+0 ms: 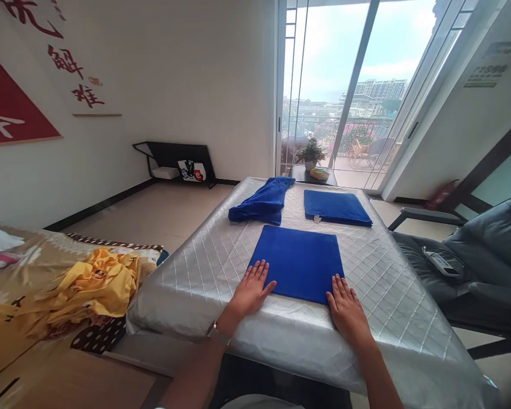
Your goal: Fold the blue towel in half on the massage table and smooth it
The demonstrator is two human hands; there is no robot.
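1. The wall hanging (34,62) reads 解, 难 in red.
2. Your left hand (251,289) lies open, flat and empty on the quilted silver table (196,284), touching the folded blue towel (297,262).
3. Your right hand (347,311), open and empty, touches the towel's right edge.

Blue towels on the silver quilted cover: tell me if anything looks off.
The far-left blue towel lies crumpled on the silver quilted cover, unlike the two flat, neatly folded blue towels beside it.
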